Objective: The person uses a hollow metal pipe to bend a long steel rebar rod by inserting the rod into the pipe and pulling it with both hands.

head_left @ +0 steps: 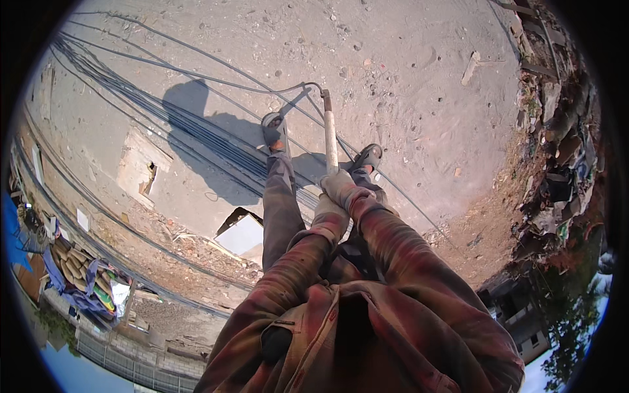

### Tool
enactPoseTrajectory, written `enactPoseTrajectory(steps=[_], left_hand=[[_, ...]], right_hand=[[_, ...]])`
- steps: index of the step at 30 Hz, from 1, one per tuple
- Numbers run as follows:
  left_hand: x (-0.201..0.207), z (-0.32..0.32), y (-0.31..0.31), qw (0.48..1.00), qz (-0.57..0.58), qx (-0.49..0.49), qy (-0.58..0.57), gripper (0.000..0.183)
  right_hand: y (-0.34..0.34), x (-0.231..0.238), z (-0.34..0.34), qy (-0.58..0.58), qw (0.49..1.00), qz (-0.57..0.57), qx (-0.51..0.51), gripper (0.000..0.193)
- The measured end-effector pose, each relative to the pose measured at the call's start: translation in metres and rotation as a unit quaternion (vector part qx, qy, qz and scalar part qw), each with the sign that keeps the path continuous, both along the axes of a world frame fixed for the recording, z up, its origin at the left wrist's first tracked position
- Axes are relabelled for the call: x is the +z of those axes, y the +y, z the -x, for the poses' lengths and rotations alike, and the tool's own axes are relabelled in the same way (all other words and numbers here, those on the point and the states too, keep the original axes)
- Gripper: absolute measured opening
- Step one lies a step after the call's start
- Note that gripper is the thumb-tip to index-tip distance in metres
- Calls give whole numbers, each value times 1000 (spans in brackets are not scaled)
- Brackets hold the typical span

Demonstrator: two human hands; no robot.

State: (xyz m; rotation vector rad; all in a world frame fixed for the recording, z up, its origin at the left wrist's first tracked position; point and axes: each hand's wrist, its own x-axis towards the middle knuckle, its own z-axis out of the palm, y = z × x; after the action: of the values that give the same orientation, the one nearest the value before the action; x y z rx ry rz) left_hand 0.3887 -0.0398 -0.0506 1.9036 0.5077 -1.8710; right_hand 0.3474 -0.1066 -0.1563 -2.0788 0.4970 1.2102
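A long pale pole (331, 141) runs away from me between my feet. Both hands are closed round its near end. My right hand (341, 187), in a light work glove, grips farther along it. Just below, my left hand (331, 213), also gloved, is wrapped round it close to my body. At the pole's far end is a brown collar (326, 101). A thin dark steel bar (262, 90) bends sharply into that collar and stretches off to the left. Whether the bar is inside the collar or only hooked on it, I cannot tell.
A bundle of long steel bars (216, 147) crosses the ground under my feet. A pale board (244, 236) partly covers a dark gap near my left leg. Rubble and rubbish (557, 177) are heaped at right. Filled sacks (75, 267) lie at far left, with more bars (173, 259) nearby.
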Motion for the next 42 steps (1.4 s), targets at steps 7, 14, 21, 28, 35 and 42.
enactPoseTrajectory(steps=[7, 14, 21, 28, 35, 42], left_hand=[[-19, 42, -22, 989, -5, 146, -26, 56], [-17, 53, -35, 989, -60, 132, -22, 64], [-36, 74, -48, 990, -85, 111, 0, 69], [-56, 59, -48, 994, -75, 74, -2, 69], [-75, 62, -23, 995, 16, 39, -96, 65], [-109, 51, -15, 993, 75, -20, -85, 38]], right_hand=[[-25, -8, 19, 133, 910, -66, -387, 33], [-33, 7, 16, 176, 886, -82, -420, 22], [-41, -22, 47, 159, 874, -92, -451, 30], [-44, -41, 31, 137, 896, -92, -413, 30], [-38, -48, 42, 101, 856, -116, -493, 25], [-39, 149, 35, 120, 921, -54, -366, 52]])
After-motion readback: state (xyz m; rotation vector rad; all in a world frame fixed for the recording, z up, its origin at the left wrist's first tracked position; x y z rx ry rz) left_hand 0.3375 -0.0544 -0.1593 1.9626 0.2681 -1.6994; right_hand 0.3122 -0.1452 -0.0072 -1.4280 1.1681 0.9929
